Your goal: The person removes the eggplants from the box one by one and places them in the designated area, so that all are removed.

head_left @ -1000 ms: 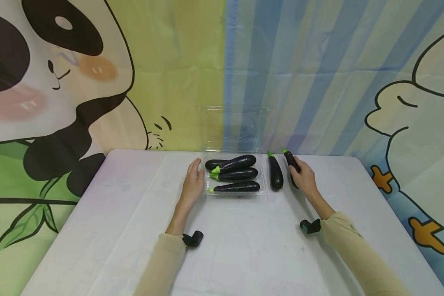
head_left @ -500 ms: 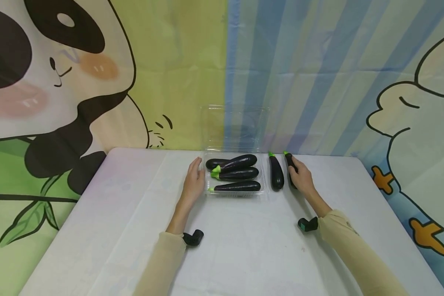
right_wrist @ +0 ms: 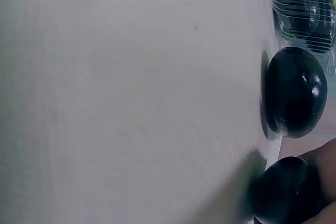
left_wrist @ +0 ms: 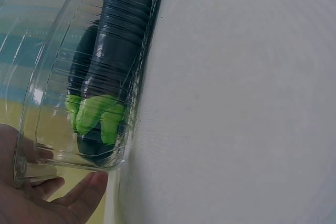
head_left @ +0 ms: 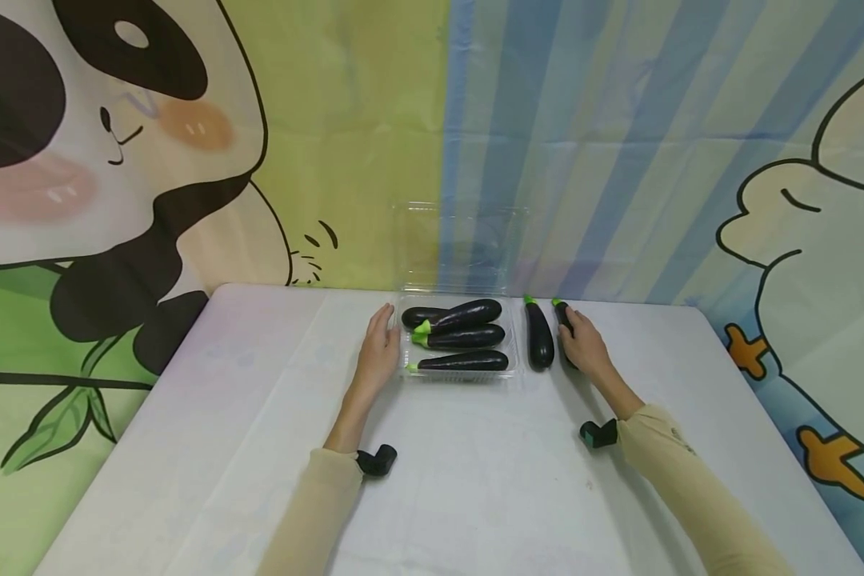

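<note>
A clear plastic clamshell box (head_left: 513, 373) holds several glossy dark eggplants (head_left: 464, 362) with green stem ends. Its transparent lid (head_left: 455, 248) stands open at the back. My left hand (head_left: 378, 352) lies along the box's left side, fingers fairly straight; in the left wrist view its fingertips (left_wrist: 96, 181) are at the box corner. Right of the box, one loose eggplant (head_left: 539, 336) rests on the table, stem pointing away. Just beyond it my right hand (head_left: 586, 342) grips another eggplant (right_wrist: 281, 192), covering most of it from above, its stem (head_left: 557, 302) showing past the fingers.
A white cloth covers the table (head_left: 468, 480). Right behind its far edge hangs a printed fabric backdrop (head_left: 360, 144) with a panda and stripes. Black wrist-worn cameras (head_left: 378, 461) stick out from both sleeves.
My right hand and its eggplant have shifted slightly left and down toward the table beside the loose eggplant. My left hand stays at the box. The head view has tilted a little.
</note>
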Demonstrator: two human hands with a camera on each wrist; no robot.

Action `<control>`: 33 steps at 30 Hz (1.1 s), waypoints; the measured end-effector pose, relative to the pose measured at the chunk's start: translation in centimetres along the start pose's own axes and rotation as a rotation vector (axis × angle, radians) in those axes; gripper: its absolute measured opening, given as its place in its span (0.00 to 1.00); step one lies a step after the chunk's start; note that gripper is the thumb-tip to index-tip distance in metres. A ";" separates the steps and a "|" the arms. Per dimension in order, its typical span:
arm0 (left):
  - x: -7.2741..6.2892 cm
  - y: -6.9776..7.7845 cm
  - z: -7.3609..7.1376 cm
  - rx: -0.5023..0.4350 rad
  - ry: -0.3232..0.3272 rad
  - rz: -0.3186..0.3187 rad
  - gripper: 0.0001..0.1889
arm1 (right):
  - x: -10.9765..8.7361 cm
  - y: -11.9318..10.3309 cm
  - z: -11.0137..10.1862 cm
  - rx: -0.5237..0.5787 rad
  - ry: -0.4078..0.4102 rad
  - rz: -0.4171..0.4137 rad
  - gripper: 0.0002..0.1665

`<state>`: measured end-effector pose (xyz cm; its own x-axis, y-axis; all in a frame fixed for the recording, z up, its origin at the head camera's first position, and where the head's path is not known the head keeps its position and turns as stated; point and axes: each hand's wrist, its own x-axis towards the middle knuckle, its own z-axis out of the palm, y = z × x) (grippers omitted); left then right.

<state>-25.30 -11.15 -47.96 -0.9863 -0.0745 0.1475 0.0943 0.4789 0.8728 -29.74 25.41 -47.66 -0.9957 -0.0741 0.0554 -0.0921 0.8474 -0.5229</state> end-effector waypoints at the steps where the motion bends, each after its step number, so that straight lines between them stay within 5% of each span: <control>1: 0.0 0.0 0.0 -0.001 -0.002 -0.002 0.27 | 0.0 0.0 0.0 -0.002 -0.005 -0.002 0.32; 14: 0.1 0.0 0.3 -0.002 -0.004 0.007 0.27 | -0.2 -0.2 -0.4 -0.028 -0.084 0.014 0.35; 22: 0.1 0.2 0.3 -0.006 -0.006 0.003 0.27 | 0.1 -0.4 -0.8 -0.027 -0.040 0.003 0.35; 29: 0.1 0.1 0.1 0.004 -0.015 -0.011 0.27 | 0.6 -2.4 -0.8 0.045 0.161 -0.190 0.32; 33: 0.1 0.1 0.0 0.002 -0.015 -0.016 0.27 | 0.7 -4.8 -1.0 0.060 0.195 -0.300 0.30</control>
<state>-25.35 -11.13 -47.85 -0.9896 -0.0691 0.1264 0.0781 0.4797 0.8740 -29.97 21.79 -44.26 -0.9043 -0.2084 0.3725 -0.3864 0.7703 -0.5073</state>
